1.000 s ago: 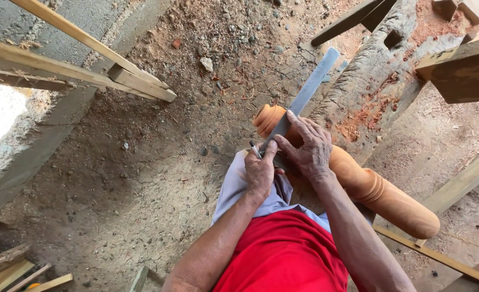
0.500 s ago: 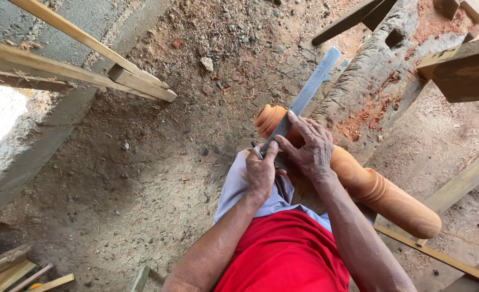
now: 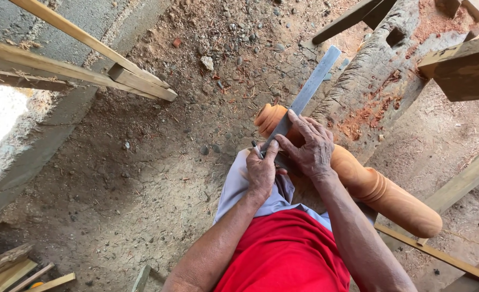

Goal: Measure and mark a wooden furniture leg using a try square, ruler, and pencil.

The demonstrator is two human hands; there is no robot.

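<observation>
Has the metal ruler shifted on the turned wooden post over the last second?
No. The metal ruler lies at the same angle across the turned wooden post.

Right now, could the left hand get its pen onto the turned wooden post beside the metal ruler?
Probably yes. The left hand holds the pen right at the ruler edge, which the right hand presses onto the post; nothing lies between.
</observation>
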